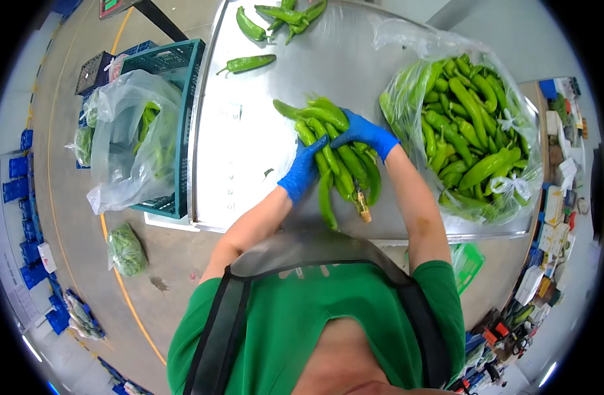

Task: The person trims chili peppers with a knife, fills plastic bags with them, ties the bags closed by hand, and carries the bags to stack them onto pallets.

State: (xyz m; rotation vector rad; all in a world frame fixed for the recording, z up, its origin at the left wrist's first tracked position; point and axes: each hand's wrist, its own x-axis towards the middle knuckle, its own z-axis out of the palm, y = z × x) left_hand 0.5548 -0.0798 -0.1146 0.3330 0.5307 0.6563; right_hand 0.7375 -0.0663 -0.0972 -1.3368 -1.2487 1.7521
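Both hands wear blue gloves and clasp one bunch of long green peppers (345,164) over the metal table (249,151). My left hand (303,170) presses on the bunch's left side, thumb on top. From the right, my right hand (364,133) wraps round its upper part, thumb pointing left. A small brownish, bottle-like thing (362,207) shows at the lower end of the bunch. To the right lies a large clear bag (407,99) full of green peppers. Several loose peppers (290,16) and a single one (250,63) lie at the table's far left.
Left of the table, a dark green crate (183,131) holds an open clear bag (114,148) with some peppers inside. A bagged green bundle (127,250) is on the floor. A bright green basket (468,264) stands below the table's near right edge.
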